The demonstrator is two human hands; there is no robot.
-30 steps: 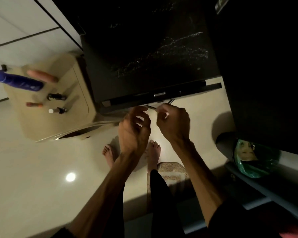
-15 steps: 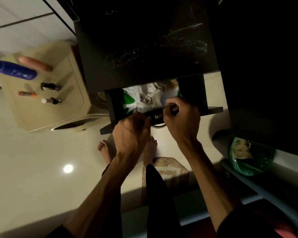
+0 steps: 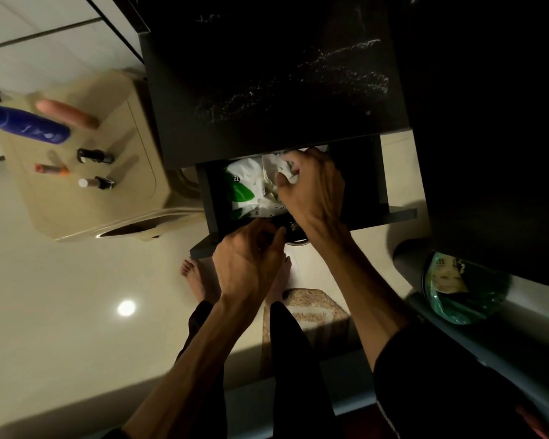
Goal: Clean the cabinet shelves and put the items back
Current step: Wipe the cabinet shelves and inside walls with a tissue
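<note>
The dark pull-out drawer (image 3: pixel 374 172) of the black cabinet (image 3: pixel 267 74) stands open at the centre of the frame, and it is still full, so the emptying looks barely begun and the wiping and restocking are all to come. The right hand (image 3: pixel 311 185) reaches into it, fingers curled round a crumpled white wrapper (image 3: pixel 274 167) near the drawer's back. The left hand (image 3: pixel 251 258) grips the drawer's front edge just below. A white and green printed packet (image 3: pixel 243 191) lies flat inside, left of the right hand, its long axis running from the drawer's back toward its front, print upside down. In the upper left, a blue bottle (image 3: pixel 26 125) and small vials (image 3: pixel 94 155) lie on a beige worktop (image 3: pixel 121 201).
</note>
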